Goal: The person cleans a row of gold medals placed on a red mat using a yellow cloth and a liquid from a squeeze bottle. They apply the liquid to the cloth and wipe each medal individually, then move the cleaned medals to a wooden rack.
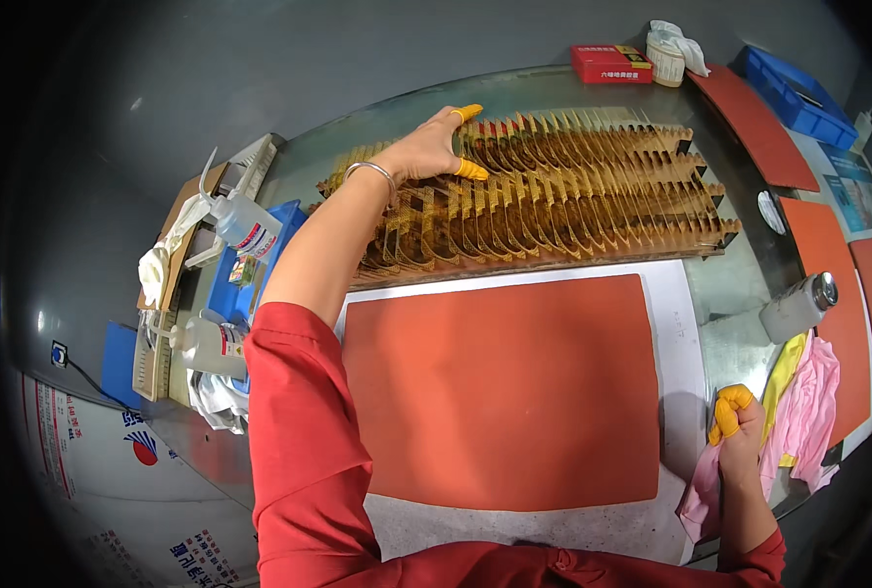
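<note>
One slotted wooden rack (pixel 554 196) stands at the far side of the table (pixel 730 294), behind one large red mat (pixel 500 392) lying on a white sheet (pixel 676 323). Two squeeze bottles (pixel 245 225) stand left; a spray can (pixel 797 307) lies right. The left hand (pixel 431 147), fingers spread, rests on the rack's left end; the right hand (pixel 738 426) is fisted around a pink cloth (pixel 808 412).

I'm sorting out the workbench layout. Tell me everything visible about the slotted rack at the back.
The slotted rack is a long, brownish-gold frame, apparently wood or board, with rows of thin upright dividers leaning one way. It lies across the far side of the table, behind the red mat. The left hand, wearing yellow finger cots, rests on its left end.
</note>
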A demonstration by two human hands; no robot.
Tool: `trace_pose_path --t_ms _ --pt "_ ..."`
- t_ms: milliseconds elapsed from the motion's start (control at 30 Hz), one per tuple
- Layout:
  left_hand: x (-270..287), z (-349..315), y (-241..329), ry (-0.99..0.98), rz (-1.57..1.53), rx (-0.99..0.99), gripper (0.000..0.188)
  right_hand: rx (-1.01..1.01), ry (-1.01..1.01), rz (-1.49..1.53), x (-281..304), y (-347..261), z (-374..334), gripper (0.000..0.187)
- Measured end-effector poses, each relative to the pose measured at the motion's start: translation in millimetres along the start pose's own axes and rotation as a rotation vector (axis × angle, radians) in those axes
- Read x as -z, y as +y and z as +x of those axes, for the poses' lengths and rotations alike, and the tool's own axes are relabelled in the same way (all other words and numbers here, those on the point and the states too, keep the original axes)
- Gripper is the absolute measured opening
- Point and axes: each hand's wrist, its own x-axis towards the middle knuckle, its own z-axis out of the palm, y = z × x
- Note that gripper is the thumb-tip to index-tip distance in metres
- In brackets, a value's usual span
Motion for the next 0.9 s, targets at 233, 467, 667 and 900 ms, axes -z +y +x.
trace_pose_path --t_ms 233,467,667,900 --pt "-0.7 3.2 -0.7 0.005 0.012 -0.016 0.097 -0.007 -0.005 0.01 -1.1 -1.0 1.1 0.007" --pt "0.3 -1.0 0.9 0.037 -0.027 -0.02 0.094 -0.011 -0.009 -0.001 -0.5 -1.2 0.8 0.007" --pt "27.8 -35.1 9.3 0.24 -0.11 0.003 0.092 -0.024 0.004 -0.003 -1.6 3.8 -1.7 0.007" --pt "16.9 -138.9 104.0 0.442 -0.386 -0.07 0.087 -0.134 0.128 0.022 -1.0 -13.4 8.1 0.007"
